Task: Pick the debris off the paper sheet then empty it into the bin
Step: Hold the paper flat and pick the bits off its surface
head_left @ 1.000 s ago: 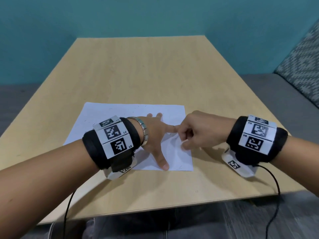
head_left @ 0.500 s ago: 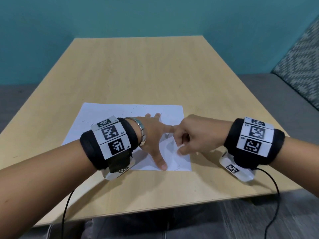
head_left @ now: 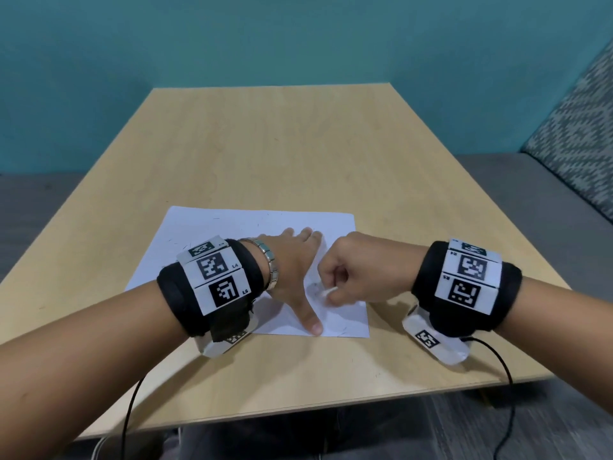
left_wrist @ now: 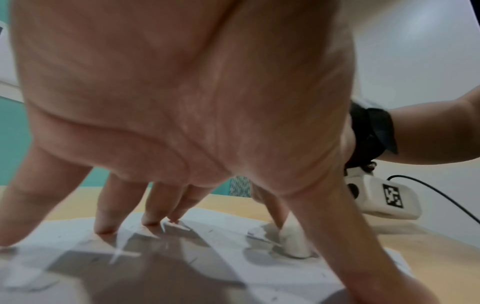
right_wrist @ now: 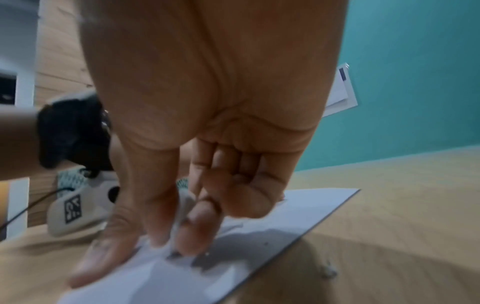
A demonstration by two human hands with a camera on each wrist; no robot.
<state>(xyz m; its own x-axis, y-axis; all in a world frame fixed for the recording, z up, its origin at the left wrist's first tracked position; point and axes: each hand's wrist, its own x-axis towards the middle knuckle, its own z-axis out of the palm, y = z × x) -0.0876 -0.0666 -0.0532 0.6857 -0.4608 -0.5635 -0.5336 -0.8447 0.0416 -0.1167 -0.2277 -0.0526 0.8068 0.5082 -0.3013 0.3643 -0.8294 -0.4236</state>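
L hand (head_left: 292, 270) lies flat w/ fingers spread, pinning the paper sheet (head_left: 232, 227) to the table (head_left: 298, 144). Just right of it, R hand (head_left: 351, 277) is curled, thumb + forefinger pinching a small white object (head_left: 326, 291) whose tip touches the sheet; what it is I can't tell. Debris (left_wrist: 192, 261): fine dark specks scattered on the paper around the pinch. Prob featherlight, clingy, easily blown, so pinch w/ fingertips. Sheet is thin, floppy; best lifted by opposite edges. Bin not in view.

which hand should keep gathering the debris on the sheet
Right. The right hand already pinches a small white wiping piece against the paper sheet, while the left hand lies flat on the sheet.
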